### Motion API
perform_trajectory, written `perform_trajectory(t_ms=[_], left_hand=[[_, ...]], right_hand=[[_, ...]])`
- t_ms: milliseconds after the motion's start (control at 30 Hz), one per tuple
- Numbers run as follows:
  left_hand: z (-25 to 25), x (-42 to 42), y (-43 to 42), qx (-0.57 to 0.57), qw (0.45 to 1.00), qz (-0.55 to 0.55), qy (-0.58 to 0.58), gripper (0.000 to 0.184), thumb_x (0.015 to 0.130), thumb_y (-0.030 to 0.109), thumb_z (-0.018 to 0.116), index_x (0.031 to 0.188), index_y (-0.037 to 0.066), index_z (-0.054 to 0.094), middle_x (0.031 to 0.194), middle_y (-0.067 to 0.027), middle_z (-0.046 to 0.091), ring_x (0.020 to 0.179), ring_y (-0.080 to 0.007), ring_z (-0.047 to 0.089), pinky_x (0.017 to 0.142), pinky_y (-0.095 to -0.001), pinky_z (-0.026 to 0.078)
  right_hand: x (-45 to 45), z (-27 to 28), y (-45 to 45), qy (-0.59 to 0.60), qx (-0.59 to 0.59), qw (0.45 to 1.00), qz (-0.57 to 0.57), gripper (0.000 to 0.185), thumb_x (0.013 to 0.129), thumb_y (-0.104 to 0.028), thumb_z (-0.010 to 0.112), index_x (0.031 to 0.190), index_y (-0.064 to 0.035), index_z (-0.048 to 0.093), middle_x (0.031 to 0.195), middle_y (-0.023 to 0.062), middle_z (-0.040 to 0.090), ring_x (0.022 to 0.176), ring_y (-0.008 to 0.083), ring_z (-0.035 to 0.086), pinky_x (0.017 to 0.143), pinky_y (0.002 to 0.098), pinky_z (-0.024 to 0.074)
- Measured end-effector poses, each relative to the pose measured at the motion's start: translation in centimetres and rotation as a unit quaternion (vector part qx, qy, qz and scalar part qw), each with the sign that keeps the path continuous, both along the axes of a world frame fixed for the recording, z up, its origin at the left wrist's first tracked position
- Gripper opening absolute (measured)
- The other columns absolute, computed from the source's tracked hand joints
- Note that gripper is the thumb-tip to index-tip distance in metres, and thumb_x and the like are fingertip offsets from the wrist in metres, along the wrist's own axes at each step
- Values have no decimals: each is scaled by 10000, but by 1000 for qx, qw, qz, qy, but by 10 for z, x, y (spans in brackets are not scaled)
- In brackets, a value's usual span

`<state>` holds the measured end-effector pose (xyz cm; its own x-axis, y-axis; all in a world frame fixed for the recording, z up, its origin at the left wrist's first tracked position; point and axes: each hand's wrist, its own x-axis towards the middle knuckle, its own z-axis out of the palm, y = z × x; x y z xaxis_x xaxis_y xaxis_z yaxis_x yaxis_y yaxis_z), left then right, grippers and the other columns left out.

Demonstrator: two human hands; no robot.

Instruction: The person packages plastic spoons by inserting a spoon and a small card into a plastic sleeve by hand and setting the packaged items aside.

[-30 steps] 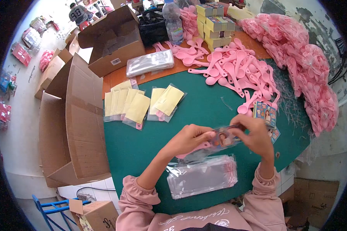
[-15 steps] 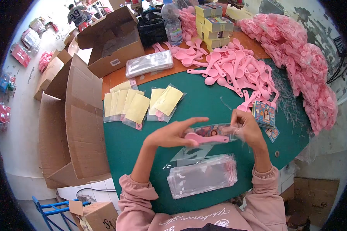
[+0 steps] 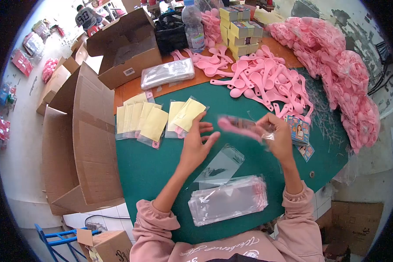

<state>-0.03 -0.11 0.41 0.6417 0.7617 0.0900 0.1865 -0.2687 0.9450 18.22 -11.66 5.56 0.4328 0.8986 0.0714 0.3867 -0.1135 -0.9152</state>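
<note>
From the head camera I see the right hand (image 3: 276, 135) pinching one end of a clear packet, with a pink measuring spoon (image 3: 236, 128) and a printed card showing in it, both blurred. Half a second ago I had that packet roughly level between both hands; now only the right hand holds it, raised over the green tabletop (image 3: 157, 174) and tilted. The left hand (image 3: 196, 146) has let go and moved away, its fingers spread and slightly curled around nothing, fingertips at the near edge of the yellow-backed packets (image 3: 154, 124); I can't tell whether they touch. Between the wrists I now see more of a loose clear bag (image 3: 222, 165), turned further aslant, just beyond the stack of clear bags (image 3: 229, 201), which lies as it did. Just beside the right hand sits the stack of picture cards (image 3: 298, 130), unchanged. Farther out, the heap of pink spoons (image 3: 266, 81) and the banded card bundles (image 3: 240, 32) behind it look the same as earlier.
</note>
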Motion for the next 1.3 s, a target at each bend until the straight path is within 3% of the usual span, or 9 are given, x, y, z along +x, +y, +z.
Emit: perform_trajectory(t_ms=[33, 100, 133, 233, 500, 800, 900, 1067, 1300], left_hand=[[-2, 1, -7, -1, 1000, -1, 0, 651, 846, 131, 578, 1364, 108, 186, 1087, -169, 536, 971, -198, 555, 784, -307, 483], [-1, 1, -17, -395, 899, -109, -152, 589, 912, 178, 472, 1367, 106, 106, 1046, -196, 555, 976, -227, 561, 795, -324, 485], [3, 3, -19, -437, 879, -129, -141, 557, 944, 183, 385, 1370, 124, 31, 1069, -194, 550, 986, -227, 563, 807, -328, 485], [-4, 1, -23, -361, 923, -104, -80, 546, 944, 137, 367, 1373, 144, 29, 1076, -186, 552, 976, -228, 575, 813, -332, 488], [-1, -12, -14, -384, 911, -150, -26, 550, 950, 144, 334, 1394, 177, 11, 1094, -161, 534, 967, -223, 581, 841, -343, 482], [-1, -7, -18, -472, 859, -175, -98, 727, 898, 494, 335, 1372, 274, -169, 1226, -168, 449, 1017, -266, 550, 880, -399, 439], [-5, -7, -18, -517, 829, -155, -146, 681, 914, 391, 359, 1397, 247, -99, 1137, -144, 509, 965, -225, 569, 849, -365, 453], [-4, -8, -17, -394, 900, -186, -19, 639, 871, 29, 379, 1410, 191, 77, 871, -59, 570, 788, -136, 583, 736, -266, 491], [11, 0, -25, -382, 908, -174, 5, 602, 869, -7, 357, 1391, 176, 118, 957, -104, 600, 909, -182, 603, 754, -255, 496]], right_hand=[[-5, 3, 3, -74, 42, 994, -66, 119, 740, -87, 652, 832, -20, 620, 692, 55, 606, 623, 114, 566, 572, 233, 445], [-5, -13, 6, -132, 72, 988, -28, 202, 741, -112, 649, 925, -41, 604, 849, 94, 619, 758, 186, 601, 682, 276, 467], [-7, -20, 7, -205, 90, 973, 50, 260, 731, -122, 661, 970, -49, 590, 932, 101, 604, 812, 212, 590, 725, 298, 459], [-21, -21, 1, -247, 51, 954, 159, 325, 697, -155, 687, 995, -78, 582, 1106, 123, 526, 966, 294, 522, 825, 365, 421], [-45, -28, 4, -287, 57, 944, 151, 202, 698, -139, 659, 851, -55, 559, 877, 88, 499, 855, 254, 500, 739, 366, 401], [-55, -32, 5, -310, 67, 935, 161, 209, 658, -94, 678, 796, -52, 527, 831, 75, 471, 800, 237, 485, 708, 349, 364], [-56, -37, 5, -359, 101, 913, 164, 209, 645, -87, 674, 780, -48, 519, 810, 73, 468, 787, 235, 485, 706, 347, 360], [-50, -32, -2, -337, 90, 906, 241, 183, 652, -76, 656, 762, -53, 512, 770, 68, 462, 782, 231, 486, 716, 348, 365], [2, -7, -20, 19, -22, 929, 368, 126, 766, -101, 613, 779, -26, 513, 755, 44, 478, 691, 144, 474, 625, 269, 404]])
